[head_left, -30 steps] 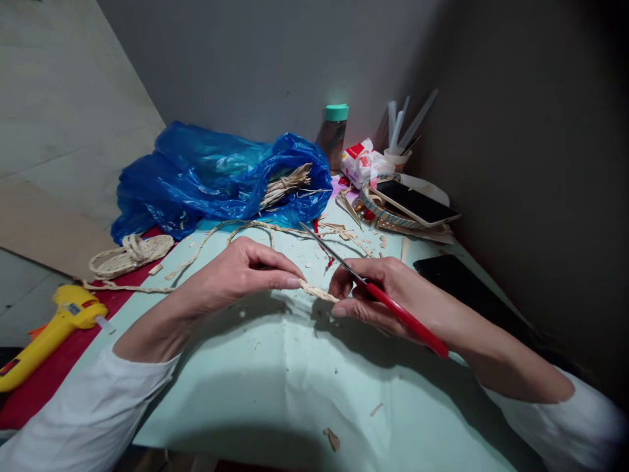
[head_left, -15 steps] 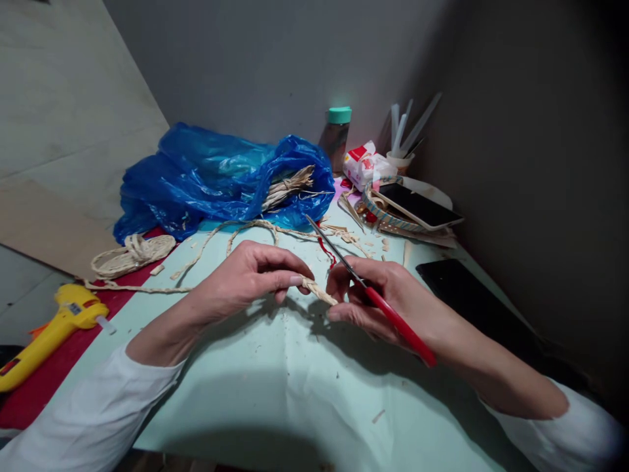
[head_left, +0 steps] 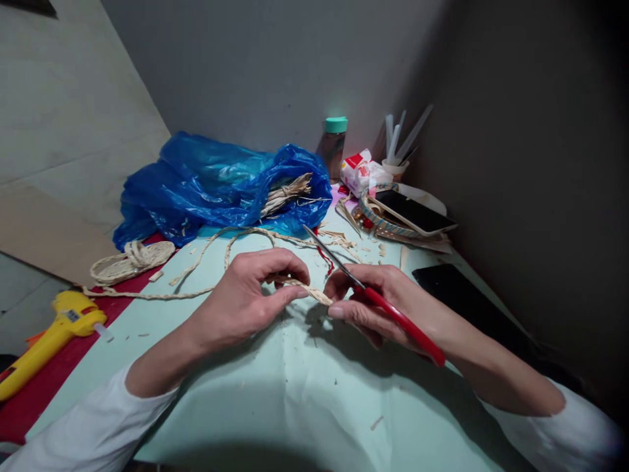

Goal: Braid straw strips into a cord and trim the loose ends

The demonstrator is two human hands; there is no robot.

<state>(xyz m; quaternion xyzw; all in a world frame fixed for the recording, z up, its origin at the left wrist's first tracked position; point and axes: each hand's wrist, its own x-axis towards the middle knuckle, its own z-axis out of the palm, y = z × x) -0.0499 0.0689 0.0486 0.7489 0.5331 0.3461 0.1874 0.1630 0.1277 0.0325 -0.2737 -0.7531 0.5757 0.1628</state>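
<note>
A pale braided straw cord (head_left: 318, 294) stretches between my two hands above the table. My left hand (head_left: 258, 288) has it between thumb and curled fingers, with the braid running under the fingertips. With thumb and fingertips my right hand (head_left: 388, 298) pinches the braid's other end. Tucked in that same hand is a pair of red-handled scissors (head_left: 405, 324), blades closed and pointing away to the upper left. The tip of the braid is hidden by my right fingers. More cord (head_left: 162, 295) trails over the table behind my left hand.
A blue plastic bag (head_left: 206, 190) with straw (head_left: 287, 195) lies at the back. To the left are a coiled cord bundle (head_left: 132, 261) and a yellow glue gun (head_left: 59, 337). On the right lie a phone (head_left: 413, 211) on a basket and a black slab (head_left: 462, 295). A bottle (head_left: 333, 154) stands behind.
My left fingers have loosened and lifted a little from the braid, showing more of it beneath them. My right hand keeps its pinch and the scissors. The view has shifted slightly.
</note>
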